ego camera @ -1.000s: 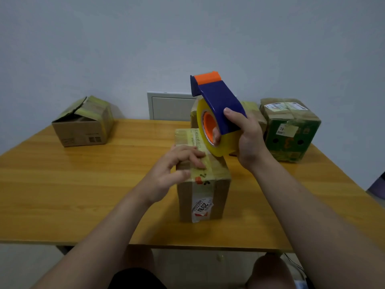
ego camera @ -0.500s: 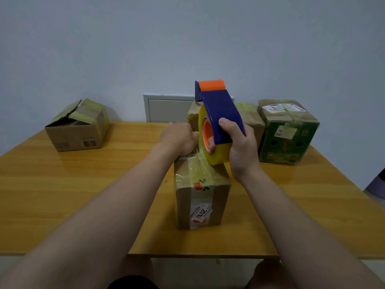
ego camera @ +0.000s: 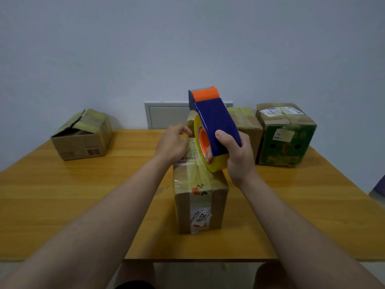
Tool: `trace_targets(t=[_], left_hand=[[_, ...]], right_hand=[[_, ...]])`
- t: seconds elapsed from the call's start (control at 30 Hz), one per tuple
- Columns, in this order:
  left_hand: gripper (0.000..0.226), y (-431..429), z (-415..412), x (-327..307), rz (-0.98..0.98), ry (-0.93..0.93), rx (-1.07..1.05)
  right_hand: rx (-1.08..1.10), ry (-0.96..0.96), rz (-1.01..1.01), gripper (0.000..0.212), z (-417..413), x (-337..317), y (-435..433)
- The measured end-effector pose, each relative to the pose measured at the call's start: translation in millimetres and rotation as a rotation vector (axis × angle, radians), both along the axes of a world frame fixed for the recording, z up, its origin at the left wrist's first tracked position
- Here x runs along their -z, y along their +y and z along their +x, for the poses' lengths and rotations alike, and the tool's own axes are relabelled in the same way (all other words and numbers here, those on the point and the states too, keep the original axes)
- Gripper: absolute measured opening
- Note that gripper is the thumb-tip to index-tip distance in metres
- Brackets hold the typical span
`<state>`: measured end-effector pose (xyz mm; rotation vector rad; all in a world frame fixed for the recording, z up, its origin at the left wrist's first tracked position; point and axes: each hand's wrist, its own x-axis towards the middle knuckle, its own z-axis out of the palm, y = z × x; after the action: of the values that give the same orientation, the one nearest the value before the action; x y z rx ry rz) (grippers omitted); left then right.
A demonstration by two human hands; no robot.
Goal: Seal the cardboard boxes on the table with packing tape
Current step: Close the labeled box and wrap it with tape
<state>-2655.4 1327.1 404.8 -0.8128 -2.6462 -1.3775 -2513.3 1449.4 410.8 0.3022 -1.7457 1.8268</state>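
Note:
A narrow brown cardboard box point(ego camera: 199, 197) stands at the table's middle, with yellowish tape along its top seam. My right hand point(ego camera: 237, 157) grips a blue and orange tape dispenser point(ego camera: 214, 122), whose yellow roll point(ego camera: 218, 163) rests on the box top. At the far end of the box, beside the roll, my left hand point(ego camera: 173, 143) has its fingers curled and pinched together on the tape's loose end. The far end of the box is hidden behind both hands.
A brown box with lifted flaps point(ego camera: 83, 136) sits at the far left of the wooden table point(ego camera: 62, 195). A taped brown box point(ego camera: 245, 124) and a green printed box point(ego camera: 286, 134) stand at the far right. A white panel point(ego camera: 166, 115) is set in the wall behind.
My left hand left the near part of the box top and reached its far end by the roll. The dispenser shifted a little with my right hand. The view tilted slightly.

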Motion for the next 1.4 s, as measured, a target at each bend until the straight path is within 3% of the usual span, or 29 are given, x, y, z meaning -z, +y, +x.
trace_targets(t=[0.1, 0.27, 0.4, 0.47, 0.53, 0.67, 1.0, 1.17, 1.3, 1.4], left_hand=[[0.021, -15.1, 15.8, 10.4, 0.045, 0.015, -0.191], [0.030, -43.8, 45.6, 28.1, -0.067, -0.012, -0.001], [0.033, -61.6, 52.1, 20.1, -0.103, -0.101, 0.111], [0.026, -62.6, 53.7, 8.9, -0.089, -0.066, 0.063], [0.018, -59.8, 59.2, -8.4, 0.083, -0.065, 0.008], [0.047, -52.1, 79.4, -48.2, 0.540, -0.549, 0.152], [0.056, -56.7, 114.3, -49.8, 0.890, -1.067, 0.353], [0.032, -58.7, 114.5, -45.4, 0.957, -1.092, 0.371], [0.027, -59.5, 109.7, -47.8, 0.860, -1.039, 0.339], [0.008, -54.9, 108.8, -45.5, 0.810, -1.035, 0.273]], right_hand=[[0.007, -0.041, -0.054, 0.054, 2.0, 0.5, 5.3], [-0.062, -0.130, -0.111, 0.027, 12.5, -15.3, 25.7], [-0.330, -0.320, -0.170, 0.051, 28.0, -39.9, 57.3], [-0.471, -0.403, -0.188, 0.047, 37.5, -52.5, 68.2], [-0.552, -0.453, -0.144, 0.045, 46.5, -63.1, 73.2], [-0.602, -0.541, 0.053, 0.054, 56.2, -74.1, 72.4], [-0.639, -0.535, 0.175, 0.054, 63.4, -73.4, 72.8], [-0.657, -0.524, 0.182, 0.063, 64.2, -74.9, 76.7], [-0.668, -0.556, 0.200, 0.063, 64.6, -76.2, 80.4], [-0.681, -0.573, 0.250, 0.068, 62.9, -77.8, 82.3]])
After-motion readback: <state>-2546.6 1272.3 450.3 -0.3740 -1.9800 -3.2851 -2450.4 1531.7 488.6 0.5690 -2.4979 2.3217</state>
